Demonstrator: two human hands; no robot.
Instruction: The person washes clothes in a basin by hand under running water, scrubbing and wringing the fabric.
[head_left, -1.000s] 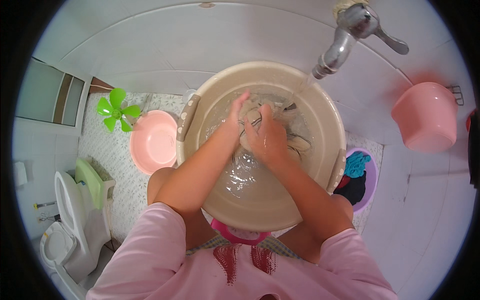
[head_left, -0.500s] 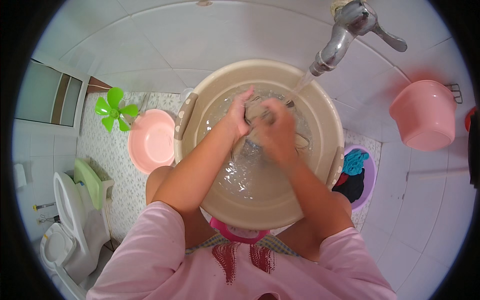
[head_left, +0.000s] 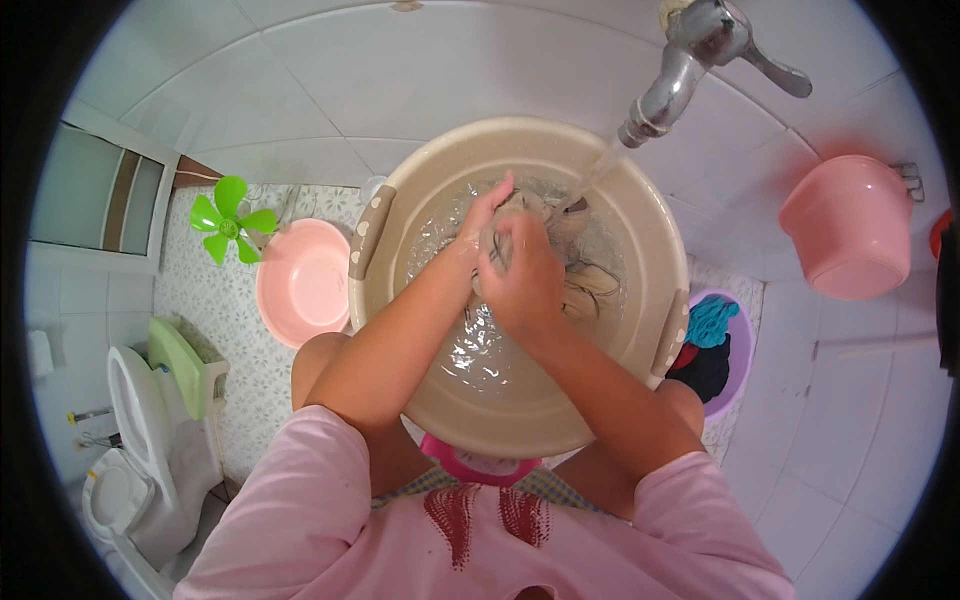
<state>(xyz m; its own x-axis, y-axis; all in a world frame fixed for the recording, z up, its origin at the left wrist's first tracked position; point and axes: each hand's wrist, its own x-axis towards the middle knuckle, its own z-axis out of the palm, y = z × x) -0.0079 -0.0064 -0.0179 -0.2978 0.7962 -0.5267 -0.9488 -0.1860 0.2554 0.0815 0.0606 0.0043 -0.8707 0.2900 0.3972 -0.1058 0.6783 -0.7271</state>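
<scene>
A wet beige cloth with thin dark lines (head_left: 590,286) lies partly in the water of a large beige tub (head_left: 500,425). My left hand (head_left: 482,222) cups a bunched part of it, thumb pointing up. Against that palm my right hand (head_left: 524,280) presses, its fingers curled over the same bunch and slightly blurred. Water runs from the metal tap (head_left: 655,105) into the tub just right of my hands. How much cloth lies between the palms is hidden.
On the left floor are a pink basin (head_left: 305,283), a green fan (head_left: 228,226) and a white toilet (head_left: 140,400). A purple basin (head_left: 742,360) with blue and dark clothes stands right of the tub. A pink bucket (head_left: 848,228) hangs on the right wall.
My right hand has moved left and slightly down along the cloth, closer over my left palm. More of the cloth now shows in the water to the right. The tap still runs.
</scene>
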